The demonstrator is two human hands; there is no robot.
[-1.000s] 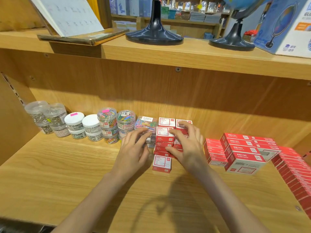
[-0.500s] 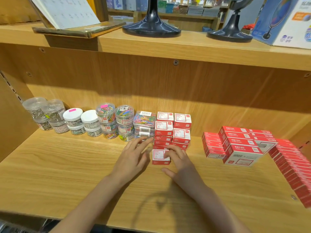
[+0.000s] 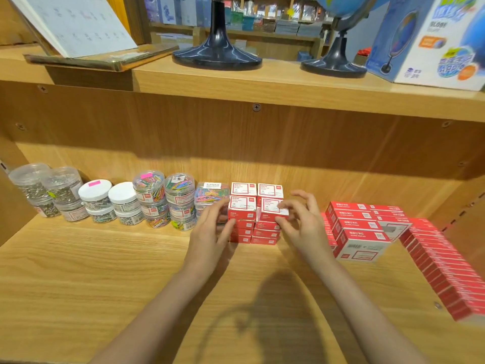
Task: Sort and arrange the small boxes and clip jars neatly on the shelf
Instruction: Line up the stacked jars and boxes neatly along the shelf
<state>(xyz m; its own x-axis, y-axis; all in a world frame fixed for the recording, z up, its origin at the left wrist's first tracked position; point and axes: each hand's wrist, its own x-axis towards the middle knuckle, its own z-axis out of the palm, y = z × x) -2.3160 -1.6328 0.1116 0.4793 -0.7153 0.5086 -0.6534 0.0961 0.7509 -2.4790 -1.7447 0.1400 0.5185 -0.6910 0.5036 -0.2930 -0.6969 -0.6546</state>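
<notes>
Midway along the shelf's (image 3: 78,271) back edge, the small red paper-clip boxes (image 3: 256,214) look light, stiff and easily toppled, so the left hand (image 3: 210,232) presses straight fingers against the stack's side while the right hand (image 3: 299,219) pinches the top box's (image 3: 273,207) corner.

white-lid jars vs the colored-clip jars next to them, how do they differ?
White-lid jars have opaque white lids and hold silvery clips; colored-clip jars have clear lids and hold multicolored clips. The white-lid stacks stand lower than the colored-clip stacks. Both are round, clear-walled, labelled and stacked.
</notes>
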